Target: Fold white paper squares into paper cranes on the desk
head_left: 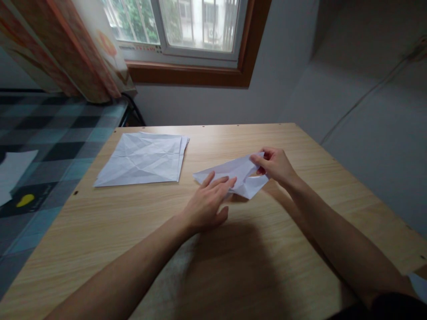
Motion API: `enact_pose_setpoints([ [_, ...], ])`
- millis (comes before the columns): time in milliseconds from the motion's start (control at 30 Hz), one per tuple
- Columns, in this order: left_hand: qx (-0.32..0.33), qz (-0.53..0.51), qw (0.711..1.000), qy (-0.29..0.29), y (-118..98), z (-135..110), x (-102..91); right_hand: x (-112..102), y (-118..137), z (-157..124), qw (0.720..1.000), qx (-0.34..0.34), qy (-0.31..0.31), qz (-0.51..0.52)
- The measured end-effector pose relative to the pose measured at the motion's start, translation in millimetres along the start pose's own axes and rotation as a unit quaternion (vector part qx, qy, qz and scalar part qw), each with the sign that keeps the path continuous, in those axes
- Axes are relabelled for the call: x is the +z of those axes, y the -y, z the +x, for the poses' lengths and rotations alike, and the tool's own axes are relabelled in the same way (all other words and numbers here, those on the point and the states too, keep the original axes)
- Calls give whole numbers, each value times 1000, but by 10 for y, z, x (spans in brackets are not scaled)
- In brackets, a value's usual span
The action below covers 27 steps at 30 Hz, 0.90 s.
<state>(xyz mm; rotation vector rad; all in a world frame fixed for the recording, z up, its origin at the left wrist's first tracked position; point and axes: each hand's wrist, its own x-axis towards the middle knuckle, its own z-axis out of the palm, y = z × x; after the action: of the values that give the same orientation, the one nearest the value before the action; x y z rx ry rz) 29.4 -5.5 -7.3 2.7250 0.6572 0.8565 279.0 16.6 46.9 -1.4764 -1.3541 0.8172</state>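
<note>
A folded sheet of white paper [233, 169] lies on the wooden table, partly lifted at its right end. My right hand [271, 164] pinches its upper right corner between thumb and fingers. With fingers stretched out, my left hand [211, 202] rests on the paper's lower left part and hides some of it. A loose flap of the paper hangs toward me below my right hand, with a gap between the layers. To the left lies a stack of creased white sheets [147, 158], apart from both hands.
The light wooden table [160, 275] reaches back toward a wall below a window [200, 26]. A bed with a checked cover [66, 138] stands at the left, with white paper [16, 169] on it. A patterned curtain [76, 49] hangs at the upper left.
</note>
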Motion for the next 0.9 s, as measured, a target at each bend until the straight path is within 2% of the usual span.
enact_pose_setpoints([
  [133,13,-15,999,34,47,25,-8,-120,24,39,994,72,78,42],
  [267,55,-35,997,50,86,32,5,-285,-164,128,981,119,136,63],
  [400,51,-39,996,57,58,17,-9,-298,-495,199,988,117,101,8],
  [467,50,-38,997,45,34,12,-22,-263,-584,220,994,57,41,-81],
  [567,28,-64,998,-2,2,19,-48,-223,-521,222,965,-110,15,-238],
  [600,9,-85,996,-19,-6,24,-58,-219,-461,213,954,-164,39,-250],
  [633,-19,-109,993,-39,-12,30,-67,-219,-396,198,949,-194,98,-228],
  [700,-94,-156,979,-91,-15,40,-78,-231,-284,159,953,-158,227,-126],
  [767,-180,-191,951,-161,1,45,-75,-255,-232,117,949,-68,308,-23],
  [833,-256,-219,911,-239,35,48,-62,-287,-229,77,943,-5,329,51],
  [900,-311,-245,865,-307,80,54,-48,-315,-225,40,938,13,334,95],
])
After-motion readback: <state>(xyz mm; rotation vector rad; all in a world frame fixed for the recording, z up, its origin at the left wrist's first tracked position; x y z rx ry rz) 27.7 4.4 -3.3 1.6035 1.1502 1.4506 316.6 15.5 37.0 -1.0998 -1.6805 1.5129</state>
